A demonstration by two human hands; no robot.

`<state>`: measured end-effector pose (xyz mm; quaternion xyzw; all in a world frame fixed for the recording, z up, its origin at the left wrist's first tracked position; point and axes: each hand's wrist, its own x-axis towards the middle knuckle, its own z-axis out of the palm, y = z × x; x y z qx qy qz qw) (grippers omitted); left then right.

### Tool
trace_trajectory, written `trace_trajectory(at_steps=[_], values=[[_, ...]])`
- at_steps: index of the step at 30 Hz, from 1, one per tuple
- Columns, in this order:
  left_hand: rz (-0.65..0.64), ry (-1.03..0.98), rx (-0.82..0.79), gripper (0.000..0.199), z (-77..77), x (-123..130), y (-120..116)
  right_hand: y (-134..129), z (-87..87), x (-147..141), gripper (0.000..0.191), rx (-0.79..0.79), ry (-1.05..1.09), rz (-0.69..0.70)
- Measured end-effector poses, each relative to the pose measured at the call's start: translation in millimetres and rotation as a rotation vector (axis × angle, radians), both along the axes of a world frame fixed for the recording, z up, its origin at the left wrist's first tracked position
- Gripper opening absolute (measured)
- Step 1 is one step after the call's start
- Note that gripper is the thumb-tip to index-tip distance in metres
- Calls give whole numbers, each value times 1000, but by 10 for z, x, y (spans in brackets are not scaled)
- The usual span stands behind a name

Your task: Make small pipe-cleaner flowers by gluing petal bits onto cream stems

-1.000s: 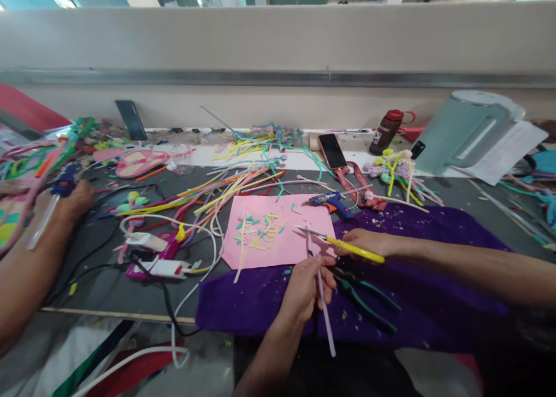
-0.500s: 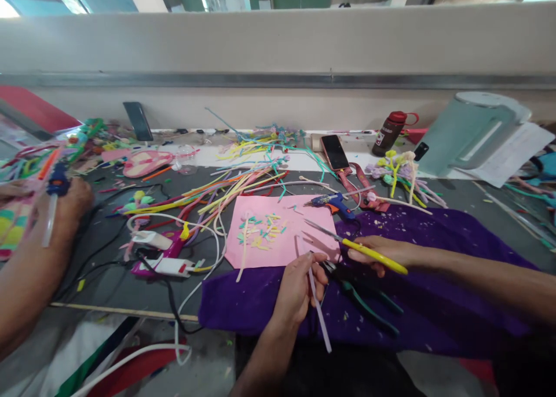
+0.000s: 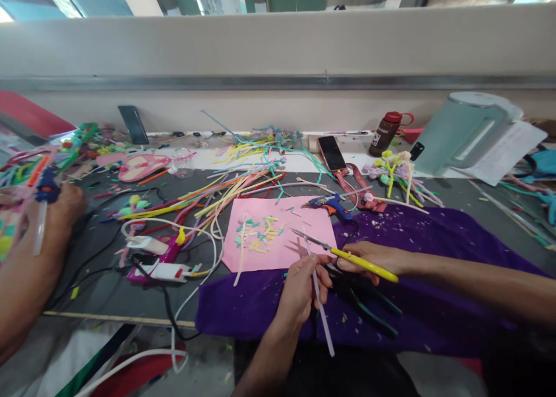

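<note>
My left hand (image 3: 302, 287) pinches a pale lilac pipe cleaner (image 3: 325, 324), whose lower end hangs down toward me and whose tip stands over the pink sheet (image 3: 319, 214). In my right hand (image 3: 369, 255) are scissors (image 3: 365, 264) with yellow handles. Their blades point up and left, close to the upper tip of the pipe cleaner; I cannot tell whether they touch it. Short yellow and green cut pieces (image 3: 263, 235) lie scattered on the sheet. Dark green-handled pliers (image 3: 373, 316) rest on the purple cloth (image 3: 443, 241) under my right hand.
A blue glue gun (image 3: 336, 205) lies at the sheet's right edge. Left are a power strip (image 3: 163, 264) with cables and long pipe cleaners (image 3: 230, 194). Behind stand a phone (image 3: 332, 154), a bottle (image 3: 386, 133) and a kettle (image 3: 464, 131). A co-worker's hand (image 3: 69, 206) is at far left.
The scissors have moved slightly left and down, bringing their blades over the pipe cleaner's tip. My left hand keeps its pinch. The whole view has shifted slightly.
</note>
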<state>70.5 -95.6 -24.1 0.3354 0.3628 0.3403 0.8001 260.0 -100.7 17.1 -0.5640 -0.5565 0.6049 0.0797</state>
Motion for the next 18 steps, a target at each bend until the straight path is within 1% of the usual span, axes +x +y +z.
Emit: trace_trajectory(at_steps=[4,8,11,14,16,18], values=[[-8,-11,2,33,-21,0,6,13,-20,-18,57,-14,-2,-40],[-14,-14,-5,33,-49,-12,19,32,-50,-45,52,-34,-17,-76],[-6,5,-17,34,-56,-18,26,52,-56,-66,47,-50,-16,-143],[-16,17,-46,38,-60,-10,26,98,-48,-68,45,-106,-33,-194],[-31,20,-66,42,-69,2,24,144,-37,-56,43,-111,-88,-187],[-39,20,-80,42,-84,14,23,191,-29,-39,41,-68,-162,-139]])
